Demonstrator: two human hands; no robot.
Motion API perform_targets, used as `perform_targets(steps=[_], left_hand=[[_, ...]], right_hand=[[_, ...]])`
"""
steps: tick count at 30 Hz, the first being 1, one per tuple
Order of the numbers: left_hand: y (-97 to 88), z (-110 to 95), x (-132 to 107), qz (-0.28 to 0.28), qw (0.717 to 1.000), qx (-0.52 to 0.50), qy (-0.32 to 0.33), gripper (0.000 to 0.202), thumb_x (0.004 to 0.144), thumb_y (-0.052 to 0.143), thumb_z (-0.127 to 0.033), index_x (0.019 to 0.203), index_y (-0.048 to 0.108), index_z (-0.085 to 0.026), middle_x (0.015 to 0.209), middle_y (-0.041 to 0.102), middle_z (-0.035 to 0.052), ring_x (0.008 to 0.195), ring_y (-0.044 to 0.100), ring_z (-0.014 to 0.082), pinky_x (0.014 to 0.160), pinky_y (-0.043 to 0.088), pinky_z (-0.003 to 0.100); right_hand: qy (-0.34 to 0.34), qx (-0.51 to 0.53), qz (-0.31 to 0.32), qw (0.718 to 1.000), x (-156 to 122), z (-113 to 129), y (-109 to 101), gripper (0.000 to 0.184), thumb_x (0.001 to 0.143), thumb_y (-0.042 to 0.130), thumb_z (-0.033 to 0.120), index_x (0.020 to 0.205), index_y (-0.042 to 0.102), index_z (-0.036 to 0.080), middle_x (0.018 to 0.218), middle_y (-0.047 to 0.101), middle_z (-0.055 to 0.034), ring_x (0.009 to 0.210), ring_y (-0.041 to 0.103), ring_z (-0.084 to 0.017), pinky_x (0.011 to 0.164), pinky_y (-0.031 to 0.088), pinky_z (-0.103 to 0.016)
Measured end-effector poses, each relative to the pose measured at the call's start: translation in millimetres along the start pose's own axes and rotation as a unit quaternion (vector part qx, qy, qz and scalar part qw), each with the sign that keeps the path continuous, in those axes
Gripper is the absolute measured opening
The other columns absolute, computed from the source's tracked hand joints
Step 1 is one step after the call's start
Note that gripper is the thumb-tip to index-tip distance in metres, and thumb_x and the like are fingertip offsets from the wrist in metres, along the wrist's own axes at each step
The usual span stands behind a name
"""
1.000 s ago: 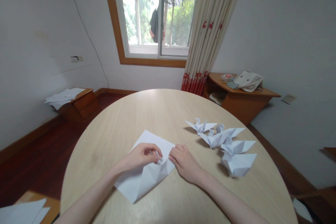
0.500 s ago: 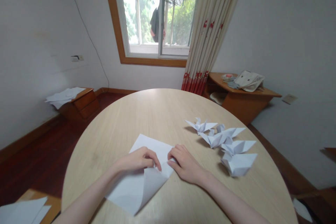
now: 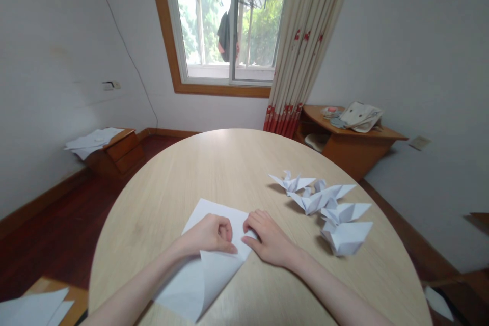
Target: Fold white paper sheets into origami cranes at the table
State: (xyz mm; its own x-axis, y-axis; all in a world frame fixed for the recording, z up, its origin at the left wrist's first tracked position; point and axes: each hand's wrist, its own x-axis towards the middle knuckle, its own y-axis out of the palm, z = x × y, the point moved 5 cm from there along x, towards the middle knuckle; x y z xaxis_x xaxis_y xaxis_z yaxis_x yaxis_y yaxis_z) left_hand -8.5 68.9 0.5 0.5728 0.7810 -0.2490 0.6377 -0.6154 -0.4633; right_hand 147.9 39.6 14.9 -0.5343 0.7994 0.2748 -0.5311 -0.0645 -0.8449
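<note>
A white sheet of paper [image 3: 179,290] lies on the round table, its near right edge folded over in a curved flap [image 3: 219,275]. My left hand [image 3: 212,234] rests on the sheet with fingers curled in and the thumb laid along the top of the flap. At the right corner of the sheet, my right hand [image 3: 269,237] is closed, thumb and bent fingers pinching the paper there. Part of the sheet is covered by my left hand and forearm. To the right of my right hand stand several folded paper cranes [image 3: 346,237] in a loose cluster.
The round wooden table [image 3: 229,163] fills the middle. A small cabinet [image 3: 122,150] with papers on top is at the left, and more white sheets [image 3: 34,308] lie at the lower left. A corner desk [image 3: 351,147] holding a cloth bag [image 3: 361,116] stands beyond, near the curtain [image 3: 301,46].
My left hand has turned, its fingers curling in and its thumb now lying on the flap. The fold has come down flatter and further left. My right hand holds nearly the same spot.
</note>
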Motion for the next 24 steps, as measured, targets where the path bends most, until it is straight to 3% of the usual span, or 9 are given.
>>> perform_targets(steps=[5, 9, 15, 20, 24], left_hand=[[1.0, -4, -4, -0.011, 0.999, 0.028, -0.027, 0.023, 0.058, 0.075, -0.028, 0.073, 0.062, -0.016, 0.052, 0.049, -0.0081, 0.049, 0.044, 0.0106, 0.046, 0.027, 0.021], [-0.6, -8, -7, -0.035, 0.991, 0.127, -0.031, 0.021, 0.060, 0.077, -0.032, 0.069, 0.064, -0.017, 0.053, 0.051, -0.0069, 0.050, 0.046, 0.0118, 0.048, 0.027, 0.021], [1.3, -23, -13, -0.056, 0.960, 0.272, 0.032, 0.022, 0.068, 0.075, -0.040, 0.064, 0.065, -0.021, 0.058, 0.058, -0.0039, 0.054, 0.050, 0.0134, 0.052, 0.024, 0.023], [5.5, -30, -16, -0.049, 0.958, 0.277, 0.055, 0.021, 0.073, 0.071, -0.036, 0.063, 0.063, -0.020, 0.058, 0.060, -0.0030, 0.056, 0.051, 0.0141, 0.054, 0.026, 0.023], [10.0, -30, -19, -0.049, 0.964, 0.257, 0.048, 0.018, 0.075, 0.070, -0.036, 0.069, 0.064, -0.020, 0.064, 0.063, -0.0026, 0.059, 0.054, 0.0149, 0.054, 0.028, 0.023]], right_hand=[[0.018, -0.007, 0.009, 1.000, 1, 1, -1, 0.013, 0.084, 0.065, 0.022, 0.083, 0.052, 0.021, 0.086, 0.059, -0.0018, 0.086, 0.051, -0.020, 0.080, 0.036, -0.035], [0.042, -0.018, 0.000, 0.999, 1, -1, -3, 0.016, 0.083, 0.067, 0.023, 0.081, 0.052, 0.021, 0.087, 0.060, -0.0008, 0.090, 0.051, -0.021, 0.085, 0.033, -0.038], [0.056, -0.022, -0.005, 0.998, 2, -6, -2, 0.011, 0.086, 0.062, 0.018, 0.081, 0.052, 0.022, 0.090, 0.059, -0.0011, 0.096, 0.050, -0.021, 0.089, 0.031, -0.040], [0.074, -0.013, -0.027, 0.997, 2, -13, 0, 0.010, 0.086, 0.062, 0.018, 0.085, 0.053, 0.022, 0.095, 0.059, -0.0022, 0.099, 0.050, -0.022, 0.092, 0.032, -0.042], [0.100, -0.010, -0.070, 0.992, 2, -19, -1, 0.014, 0.085, 0.063, 0.018, 0.095, 0.054, 0.023, 0.111, 0.058, -0.0061, 0.108, 0.048, -0.025, 0.094, 0.034, -0.045]])
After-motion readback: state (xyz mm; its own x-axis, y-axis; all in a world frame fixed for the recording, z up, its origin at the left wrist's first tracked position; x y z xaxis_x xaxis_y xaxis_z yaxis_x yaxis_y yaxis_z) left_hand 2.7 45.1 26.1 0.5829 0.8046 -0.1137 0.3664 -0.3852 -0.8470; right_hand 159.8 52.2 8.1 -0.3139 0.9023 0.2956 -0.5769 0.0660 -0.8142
